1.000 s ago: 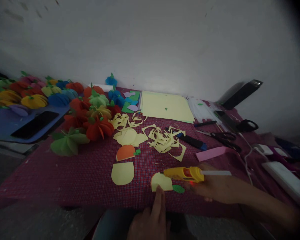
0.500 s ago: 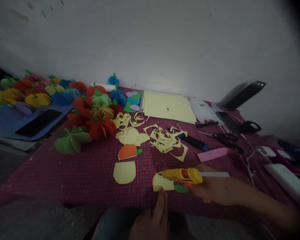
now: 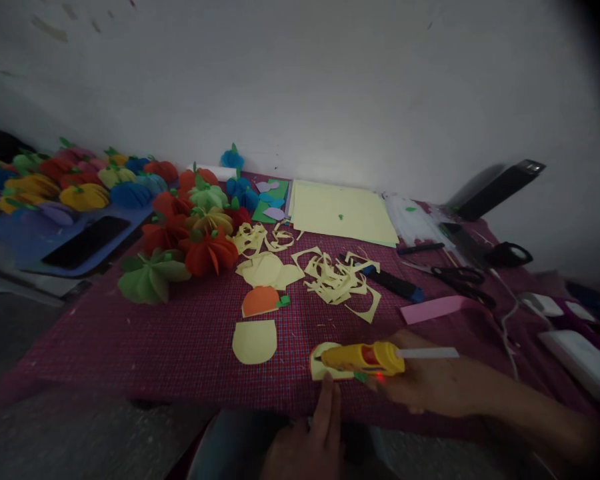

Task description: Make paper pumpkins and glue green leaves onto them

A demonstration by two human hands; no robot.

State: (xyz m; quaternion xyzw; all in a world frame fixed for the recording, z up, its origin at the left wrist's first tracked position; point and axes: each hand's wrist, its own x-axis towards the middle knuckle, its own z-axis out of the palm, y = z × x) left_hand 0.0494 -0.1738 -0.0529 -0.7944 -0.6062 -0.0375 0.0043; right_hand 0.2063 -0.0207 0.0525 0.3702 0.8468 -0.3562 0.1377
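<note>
My right hand (image 3: 430,383) grips a yellow hot glue gun (image 3: 363,359), with a pale glue stick (image 3: 430,353) poking out of its back end and a red light glowing on it. Its dark nozzle is over the left part of a small cream paper cutout (image 3: 325,375), which has an orange edge and a green paper leaf (image 3: 361,377) at its right. The fingertips of my left hand (image 3: 315,427) rest on the cutout's lower edge, two fingers stretched out. A cream cutout (image 3: 255,341) and an orange half-pumpkin cutout (image 3: 260,301) lie to the left.
Cream paper scraps (image 3: 335,280), a box cutter (image 3: 397,285), scissors (image 3: 463,283) and a pink strip (image 3: 435,309) lie beyond my hands. Several paper pumpkins (image 3: 213,253) crowd the left. Cream sheets (image 3: 343,212) lie by the wall; a white power strip (image 3: 577,363) is at right.
The glue gun's nozzle has moved from the cutout's upper edge down and left over it. The gun now covers more of the green leaf. My left fingers stay on the cutout; the view has shifted slightly.
</note>
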